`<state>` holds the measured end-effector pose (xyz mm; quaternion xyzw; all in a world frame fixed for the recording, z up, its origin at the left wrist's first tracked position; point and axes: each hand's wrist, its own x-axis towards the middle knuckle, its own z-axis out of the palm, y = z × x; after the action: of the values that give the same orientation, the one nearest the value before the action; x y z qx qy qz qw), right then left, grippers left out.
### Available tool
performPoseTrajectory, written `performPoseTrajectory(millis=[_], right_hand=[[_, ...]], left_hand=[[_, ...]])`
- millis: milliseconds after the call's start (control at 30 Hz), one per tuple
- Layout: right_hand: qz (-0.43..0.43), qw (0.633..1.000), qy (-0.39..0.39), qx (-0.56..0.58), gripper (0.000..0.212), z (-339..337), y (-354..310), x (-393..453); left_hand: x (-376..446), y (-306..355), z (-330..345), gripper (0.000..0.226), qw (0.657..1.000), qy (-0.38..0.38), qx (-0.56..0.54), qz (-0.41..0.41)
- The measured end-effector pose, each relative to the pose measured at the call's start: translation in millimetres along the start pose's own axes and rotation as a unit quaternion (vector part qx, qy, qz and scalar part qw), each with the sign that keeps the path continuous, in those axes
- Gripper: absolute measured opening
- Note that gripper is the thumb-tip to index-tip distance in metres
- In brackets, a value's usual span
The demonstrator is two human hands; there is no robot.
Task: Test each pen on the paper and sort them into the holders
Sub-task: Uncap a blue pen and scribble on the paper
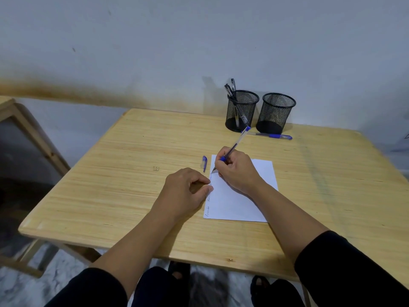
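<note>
My right hand (238,170) grips a blue pen (238,141), its tip touching the left edge of the white paper (247,204) near its top corner. Handwritten marks run down that left edge. My left hand (188,189) rests curled on the table, its fingertips pressing the paper's left edge. The pen's blue cap (204,163) lies on the wood just left of the paper. Two black mesh holders stand at the back: the left holder (242,110) has a few dark pens in it, the right holder (276,113) looks empty. Another blue pen (273,136) lies in front of them.
The wooden table (110,185) stands against a pale wall. Part of another wooden frame (26,129) shows at the left. My knees and feet are visible under the table's near edge.
</note>
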<state>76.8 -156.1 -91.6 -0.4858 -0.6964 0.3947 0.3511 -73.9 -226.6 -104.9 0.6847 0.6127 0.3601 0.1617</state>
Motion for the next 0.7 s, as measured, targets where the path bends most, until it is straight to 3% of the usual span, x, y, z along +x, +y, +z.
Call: performPoseTrajectory(millis=[233,433,533,700], right_hand=[[-0.006,1.0,0.01,-0.009,0.007,0,0,0],[0.046,0.989,0.064,0.128,0.011,-6,-5,0],[0.05,0.988,0.066,0.132,0.006,-11,-10,-1],[0.069,0.975,0.067,0.2,0.017,-28,-17,-3]], left_hand=[[0,1,-1,0.014,1.0,-0.007,-0.004,-0.005],[15,4,-7,0.014,0.992,0.048,-0.077,-0.085],[37,3,0,0.025,0.992,0.045,-0.046,-0.112],[65,5,13,0.029,0.991,-0.012,0.056,-0.119]])
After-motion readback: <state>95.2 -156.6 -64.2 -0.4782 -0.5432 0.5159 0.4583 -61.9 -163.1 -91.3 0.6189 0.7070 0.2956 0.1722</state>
